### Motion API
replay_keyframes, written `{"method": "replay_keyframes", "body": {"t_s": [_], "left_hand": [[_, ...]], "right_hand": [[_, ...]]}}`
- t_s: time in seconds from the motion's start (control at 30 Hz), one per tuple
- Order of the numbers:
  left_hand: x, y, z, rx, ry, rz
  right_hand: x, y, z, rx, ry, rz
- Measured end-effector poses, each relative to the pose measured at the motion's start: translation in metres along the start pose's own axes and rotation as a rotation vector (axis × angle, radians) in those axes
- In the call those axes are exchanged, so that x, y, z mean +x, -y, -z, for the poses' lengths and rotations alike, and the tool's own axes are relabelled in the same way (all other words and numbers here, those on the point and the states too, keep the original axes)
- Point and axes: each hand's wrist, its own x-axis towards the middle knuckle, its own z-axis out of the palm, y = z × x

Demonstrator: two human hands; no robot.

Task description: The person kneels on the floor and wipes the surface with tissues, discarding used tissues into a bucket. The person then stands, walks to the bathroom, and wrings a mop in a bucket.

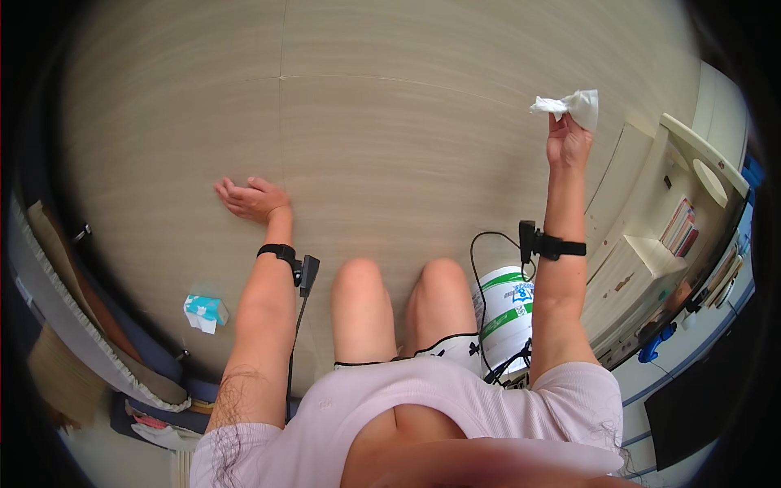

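Observation:
My right hand is raised at the upper right, its fingers pinching a crumpled white tissue that spreads out to both sides. At centre left, my left hand hangs over the beige floor with its fingers loosely curled and the thumb apart; nothing shows in it. Below that hand, to the left of my forearm, a turquoise and white tissue pack lies on the floor with a white tissue sticking out.
A white bucket with green bands stands beside my knees, with black cables near it. At the right is a cream shelf unit holding books. A bed edge with pale ruffled fabric runs along the left.

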Motion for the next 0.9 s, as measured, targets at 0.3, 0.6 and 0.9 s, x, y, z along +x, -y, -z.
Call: {"method": "replay_keyframes", "body": {"t_s": [0.3, 0.6, 0.9], "left_hand": [[0.003, 0.001, 0.0, 0.007, 0.035, 0.024], [0.009, -0.01, 0.013, -0.042, 0.096, 0.078], [0.008, -0.01, 0.018, -0.039, 0.131, 0.098]], "right_hand": [[-0.05, -0.039, -0.101, -0.176, 0.427, -0.301], [-0.117, -0.165, -0.305, -0.835, 0.911, 0.673], [-0.109, -0.194, -0.314, -1.171, 1.157, 0.731]]}}
